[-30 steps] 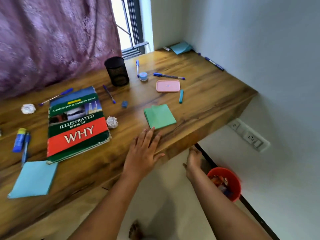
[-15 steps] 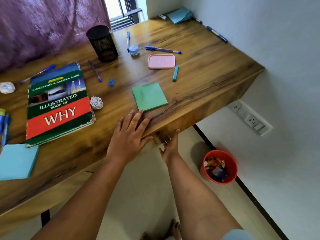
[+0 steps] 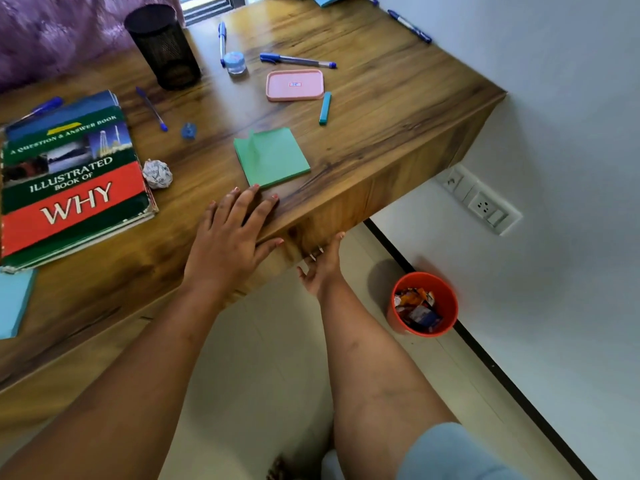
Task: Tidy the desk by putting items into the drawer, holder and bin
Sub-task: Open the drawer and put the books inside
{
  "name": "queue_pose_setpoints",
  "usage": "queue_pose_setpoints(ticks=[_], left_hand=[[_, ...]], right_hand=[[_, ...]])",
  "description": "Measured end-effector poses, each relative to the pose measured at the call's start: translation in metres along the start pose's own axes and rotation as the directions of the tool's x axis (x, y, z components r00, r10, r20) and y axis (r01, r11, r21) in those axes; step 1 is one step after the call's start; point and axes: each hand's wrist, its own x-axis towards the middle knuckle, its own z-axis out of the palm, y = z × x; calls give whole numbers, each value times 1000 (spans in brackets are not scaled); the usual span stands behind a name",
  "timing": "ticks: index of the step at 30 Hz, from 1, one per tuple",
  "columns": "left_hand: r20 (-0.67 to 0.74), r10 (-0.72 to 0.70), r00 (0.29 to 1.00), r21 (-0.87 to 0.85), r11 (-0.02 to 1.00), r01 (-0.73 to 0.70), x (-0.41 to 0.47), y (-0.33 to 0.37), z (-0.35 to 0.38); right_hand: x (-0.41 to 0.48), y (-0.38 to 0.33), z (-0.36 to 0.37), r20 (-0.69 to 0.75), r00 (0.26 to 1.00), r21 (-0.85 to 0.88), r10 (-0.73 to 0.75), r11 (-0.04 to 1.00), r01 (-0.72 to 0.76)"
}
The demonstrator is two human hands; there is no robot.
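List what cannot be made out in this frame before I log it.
Head view only:
- Right hand: fingertips reach under the desk front edge; whether they grip a drawer handle is hidden.
- Drawer: no front or seam clearly readable.
- Blue paper pad: cut off by the left edge.
- Red bin: contents are a jumble of wrappers, too small to identify.
- Pen holder: inside is dark, contents unseen.
- Pink lid: label too small to read.

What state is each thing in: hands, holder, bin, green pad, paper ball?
Left hand: flat on wooden desk.
Right hand: open, under desk edge.
Black mesh holder: upright.
Orange bin: holds rubbish.
Green sticky-note pad: corner lifted.
White paper ball: crumpled.
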Motion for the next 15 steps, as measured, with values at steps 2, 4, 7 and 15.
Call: queue_pose_setpoints(ticks=[2,4,7,15], left_hand=[[2,-5,1000,-6,1000,5,0,0,-2],[8,-7,1000,-11,1000,7,0,1,-2],[22,-7,1000,-16,1000,8,0,0,-3],[18,12,1000,-31,999,-11,-1,-1,-4]], right_hand=[[1,2,-2,8,1000,5,0,1000,0],[2,3,-3,2,1000,10,-2,1000,2],[1,4,-2,-16,1000,18,-14,1000,15],[-1,6,2,-60,998,5,-29,1000,29]])
